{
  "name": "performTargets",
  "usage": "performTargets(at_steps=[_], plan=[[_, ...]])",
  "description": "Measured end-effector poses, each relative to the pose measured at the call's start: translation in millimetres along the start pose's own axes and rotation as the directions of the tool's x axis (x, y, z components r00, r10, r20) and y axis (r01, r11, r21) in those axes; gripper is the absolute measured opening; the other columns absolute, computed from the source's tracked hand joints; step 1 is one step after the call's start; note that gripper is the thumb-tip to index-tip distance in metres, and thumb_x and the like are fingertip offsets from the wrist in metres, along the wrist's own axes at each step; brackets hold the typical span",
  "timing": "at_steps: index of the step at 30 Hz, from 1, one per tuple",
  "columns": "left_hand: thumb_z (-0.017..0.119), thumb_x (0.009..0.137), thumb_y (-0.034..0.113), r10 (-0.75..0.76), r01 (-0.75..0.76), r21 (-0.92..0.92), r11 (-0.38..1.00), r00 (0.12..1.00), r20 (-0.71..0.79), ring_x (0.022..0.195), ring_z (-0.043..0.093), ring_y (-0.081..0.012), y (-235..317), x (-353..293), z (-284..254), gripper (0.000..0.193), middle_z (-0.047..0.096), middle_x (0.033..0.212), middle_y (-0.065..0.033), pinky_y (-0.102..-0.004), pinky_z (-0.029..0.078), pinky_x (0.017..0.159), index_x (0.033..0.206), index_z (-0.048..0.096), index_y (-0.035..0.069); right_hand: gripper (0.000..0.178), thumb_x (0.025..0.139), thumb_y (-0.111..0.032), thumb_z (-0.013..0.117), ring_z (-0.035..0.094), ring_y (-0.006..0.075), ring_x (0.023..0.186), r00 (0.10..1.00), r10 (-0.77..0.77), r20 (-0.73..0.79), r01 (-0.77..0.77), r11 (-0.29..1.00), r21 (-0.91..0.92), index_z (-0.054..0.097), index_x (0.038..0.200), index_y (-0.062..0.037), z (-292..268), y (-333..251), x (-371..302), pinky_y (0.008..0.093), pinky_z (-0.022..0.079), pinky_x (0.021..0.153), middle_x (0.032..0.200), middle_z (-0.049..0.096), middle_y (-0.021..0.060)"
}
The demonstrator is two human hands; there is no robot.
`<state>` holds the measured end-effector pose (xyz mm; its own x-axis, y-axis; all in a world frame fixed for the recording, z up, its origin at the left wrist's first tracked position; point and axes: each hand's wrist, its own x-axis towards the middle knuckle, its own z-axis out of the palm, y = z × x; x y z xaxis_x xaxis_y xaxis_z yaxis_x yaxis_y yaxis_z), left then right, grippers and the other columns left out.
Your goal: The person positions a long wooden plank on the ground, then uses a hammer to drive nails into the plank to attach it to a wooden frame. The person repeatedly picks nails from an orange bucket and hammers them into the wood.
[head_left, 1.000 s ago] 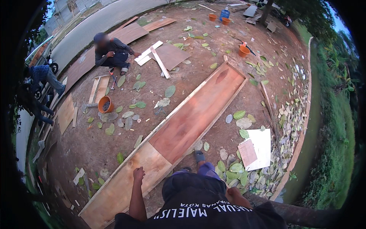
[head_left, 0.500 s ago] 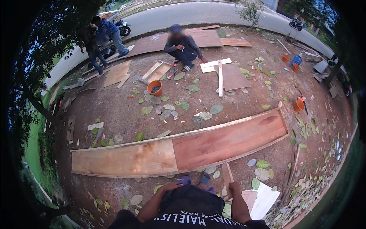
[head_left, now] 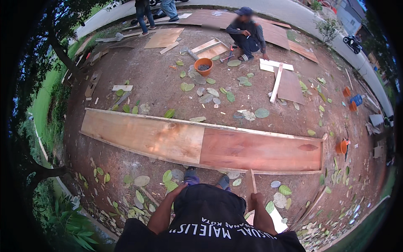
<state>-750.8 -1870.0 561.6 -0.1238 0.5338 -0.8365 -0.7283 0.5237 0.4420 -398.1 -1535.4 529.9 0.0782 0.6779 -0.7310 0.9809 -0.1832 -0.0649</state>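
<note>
My right hand [head_left: 257, 199] is closed around a narrow wooden plank [head_left: 250, 181], which stands close to the near edge of a long, shallow wooden panel [head_left: 163, 134]. Thin battens run along the panel's edges; its left half is pale plywood and its right half reddish. On my left thigh rests my left hand [head_left: 179, 188], apparently flat and holding nothing, its fingers partly hidden. Just beyond my knees, my sandalled feet [head_left: 222, 181] are by the panel's near side. A white board [head_left: 277, 220] lies on the ground beside my right forearm.
Across the panel a person [head_left: 247, 35] squats, one hand at white boards [head_left: 268, 66]. An orange bucket of nails [head_left: 203, 66], a hammer [head_left: 226, 58] and a small wooden frame [head_left: 211, 49] lie nearby. Another orange bucket [head_left: 341, 147] stands past the panel's right end. Leaves litter the soil.
The view has turned left and downward, so the panel now slants down toward the right. My right hand still grips the plank, and my left hand stays on my thigh.
</note>
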Motion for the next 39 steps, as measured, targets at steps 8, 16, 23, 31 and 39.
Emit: performTargets(at_steps=[8,16,23,31,39], plan=[[0.059,0.098,0.047,0.093,-0.094,-0.015,0.995,0.994,-0.057,0.109,0.064,-0.0199,11,34,-40,0.059,0.063,0.129,-0.0127,-0.0362,0.052,0.095,0.137,0.054,0.002,0.061,0.069,-0.044,0.078,0.07,0.0373,0.105,0.964,-0.212,0.16,0.241,0.952,-0.189,0.072,0.105,0.0053,44,-20,34,0.0441,0.056,0.085,0.106,0.072,0.0249],[0.062,0.095,0.049,0.05,-0.035,0.066,0.997,0.971,-0.233,0.112,0.063,-0.0218,25,18,-62,0.063,0.065,0.126,-0.0147,-0.0353,0.048,0.1,0.131,0.061,-0.002,0.062,0.068,-0.047,0.081,0.069,0.0354,0.107,0.922,-0.349,0.17,0.386,0.778,-0.495,0.072,0.111,-0.0039,38,-150,-12,0.0454,0.055,0.09,0.117,0.069,0.0223],[0.069,0.086,0.056,0.552,-0.28,0.785,0.552,0.829,-0.092,0.133,0.051,-0.0357,65,75,-50,0.082,0.056,0.139,-0.0226,-0.04,0.04,0.11,0.139,0.052,-0.003,0.047,0.078,-0.048,0.075,0.064,0.0401,0.098,0.643,-0.763,0.064,0.724,0.579,-0.375,0.068,0.097,-0.0047,57,-195,-30,0.0497,0.054,0.087,0.099,0.066,0.0209],[0.069,0.083,0.055,0.661,-0.352,0.836,-0.42,0.512,0.548,0.132,0.05,-0.0328,142,33,9,0.081,0.057,0.133,-0.0193,-0.0588,0.031,0.113,0.141,0.047,0.002,0.043,0.082,-0.038,0.071,0.061,0.0366,0.107,0.254,-0.949,0.185,0.922,0.18,-0.343,0.063,0.109,-0.0052,1,-274,-140,0.0472,0.052,0.09,0.109,0.063,0.0162],[0.056,0.091,0.04,0.374,-0.515,0.81,-0.281,0.718,0.587,0.106,0.063,-0.0394,120,51,-29,0.041,0.066,0.107,-0.0198,-0.0527,0.049,0.086,0.115,0.055,0.007,0.059,0.084,-0.04,0.069,0.058,0.0381,0.117,0.294,-0.926,0.236,0.955,0.277,-0.106,0.058,0.132,-0.0058,41,-227,-147,0.045,0.048,0.1,0.122,0.062,0.0206]])
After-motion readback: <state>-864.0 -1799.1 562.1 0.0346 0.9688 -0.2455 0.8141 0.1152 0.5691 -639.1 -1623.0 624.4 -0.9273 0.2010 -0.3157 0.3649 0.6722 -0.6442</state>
